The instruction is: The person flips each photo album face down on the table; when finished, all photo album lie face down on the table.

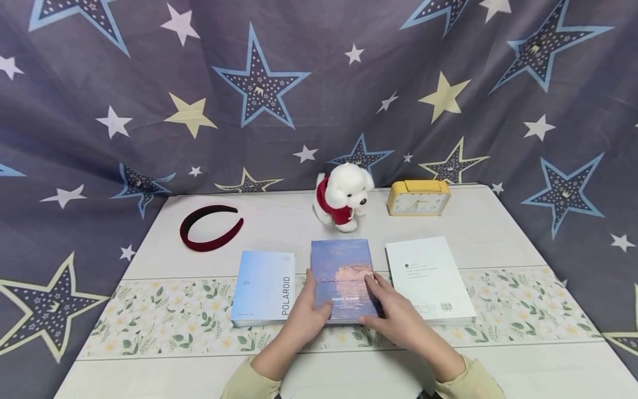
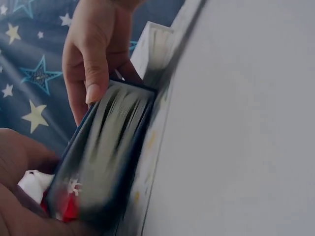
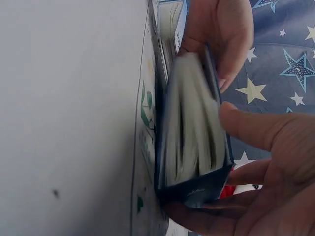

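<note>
A blue and pink photo album [image 1: 344,277] lies between two other books on the table. My left hand [image 1: 305,310] grips its left side, thumb on the cover near the lower edge. On its right side my right hand [image 1: 399,313] holds it, with fingers at the cover's edge and the thumb by the near edge. The wrist views show the album's page edges [image 2: 110,142] facing the cameras, with both hands around the covers; in the right wrist view its dark spine [image 3: 197,189] rests against the right fingers.
A light blue POLAROID book [image 1: 264,285] lies left of the album, a white book [image 1: 428,277] right. Behind are a dark red headband [image 1: 211,244], a white toy dog [image 1: 346,194] in red and a yellow clock [image 1: 418,198]. A star-patterned curtain [image 1: 319,111] hangs behind the table.
</note>
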A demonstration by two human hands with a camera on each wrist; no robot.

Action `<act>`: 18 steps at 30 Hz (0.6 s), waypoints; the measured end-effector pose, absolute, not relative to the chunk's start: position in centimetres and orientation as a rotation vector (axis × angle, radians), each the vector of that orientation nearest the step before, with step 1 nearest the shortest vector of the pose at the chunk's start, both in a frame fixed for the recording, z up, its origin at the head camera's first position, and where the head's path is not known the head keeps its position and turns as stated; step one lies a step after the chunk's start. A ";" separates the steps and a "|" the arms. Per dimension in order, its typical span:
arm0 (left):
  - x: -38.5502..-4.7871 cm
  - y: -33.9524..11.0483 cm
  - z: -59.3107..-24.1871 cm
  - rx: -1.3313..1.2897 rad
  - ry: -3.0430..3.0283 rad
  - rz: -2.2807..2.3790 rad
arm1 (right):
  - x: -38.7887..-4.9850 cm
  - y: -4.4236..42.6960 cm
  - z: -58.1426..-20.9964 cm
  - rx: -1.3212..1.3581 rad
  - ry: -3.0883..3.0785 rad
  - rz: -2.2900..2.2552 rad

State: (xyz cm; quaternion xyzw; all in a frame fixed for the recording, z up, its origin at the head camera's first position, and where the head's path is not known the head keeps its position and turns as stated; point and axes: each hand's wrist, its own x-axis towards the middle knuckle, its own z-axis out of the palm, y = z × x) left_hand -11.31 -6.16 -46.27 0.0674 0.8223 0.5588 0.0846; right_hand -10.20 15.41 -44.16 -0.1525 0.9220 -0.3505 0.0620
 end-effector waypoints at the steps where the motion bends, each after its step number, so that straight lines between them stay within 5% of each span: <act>1: -11.3 -6.2 -46.4 0.229 2.517 1.585 | -10.2 15.4 -44.2 -0.455 2.799 -1.041; 18: -11.0 -7.0 -45.9 0.508 2.944 1.015 | -10.3 13.1 -43.4 -0.719 3.008 -0.899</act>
